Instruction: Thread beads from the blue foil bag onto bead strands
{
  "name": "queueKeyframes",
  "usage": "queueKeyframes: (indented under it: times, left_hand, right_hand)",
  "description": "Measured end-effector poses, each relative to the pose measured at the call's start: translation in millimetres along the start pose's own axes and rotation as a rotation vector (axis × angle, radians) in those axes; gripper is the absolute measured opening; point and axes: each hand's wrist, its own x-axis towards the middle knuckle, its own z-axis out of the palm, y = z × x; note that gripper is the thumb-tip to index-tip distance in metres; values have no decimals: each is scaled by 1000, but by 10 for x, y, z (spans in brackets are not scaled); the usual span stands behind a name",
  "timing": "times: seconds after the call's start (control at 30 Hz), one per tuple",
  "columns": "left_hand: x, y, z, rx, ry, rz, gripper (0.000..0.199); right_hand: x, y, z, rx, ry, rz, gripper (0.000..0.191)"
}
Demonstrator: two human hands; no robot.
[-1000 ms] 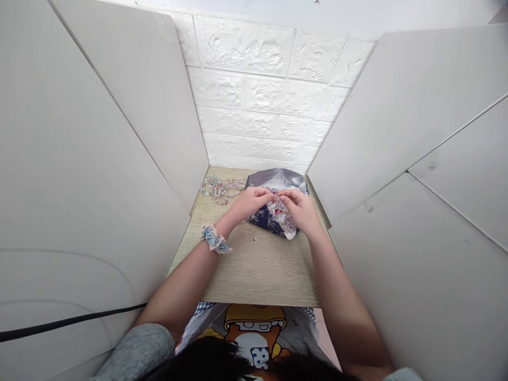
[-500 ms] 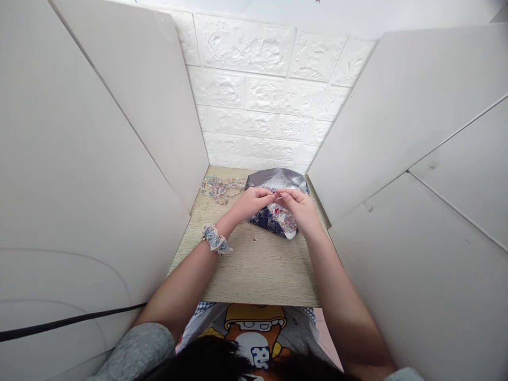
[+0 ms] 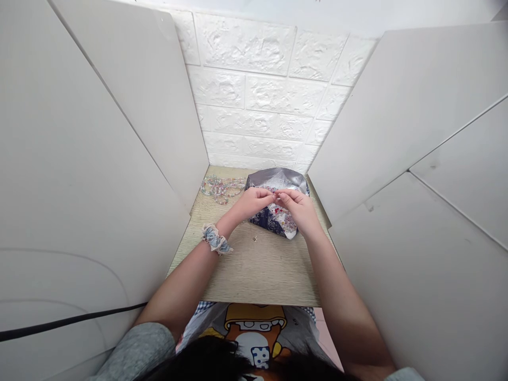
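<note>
Brick-patterned walling point(image 3: 246, 47) backs your bench point(image 3: 262, 275). Small beads point(image 3: 278, 211) show at the pouch point(image 3: 262, 218), beneath your left hand point(image 3: 254, 201) and right hand point(image 3: 301, 209), both pinched at the fingertips; anything held is too small to tell. Fine fingertip work seems in hand, calling next for a steady pinch. Bead strands point(image 3: 221, 189) lie leftward.

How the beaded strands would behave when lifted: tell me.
The beaded strands would probably hang floppy, since they curve loosely. They may tangle, as their loops overlap. They are probably light, looking so thin.
</note>
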Motion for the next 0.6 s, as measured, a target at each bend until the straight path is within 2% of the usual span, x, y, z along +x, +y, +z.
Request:
queueKeyframes:
  times: [0.27,0.6]
  left_hand:
    - [-7,12,4,29,14,-27,33]
    - [3,-6,-6,26,6,-7,33]
  right_hand:
    - [13,25,-8,-46,-24,-22,23]
    - [0,-12,-7,8,3,-4,22]
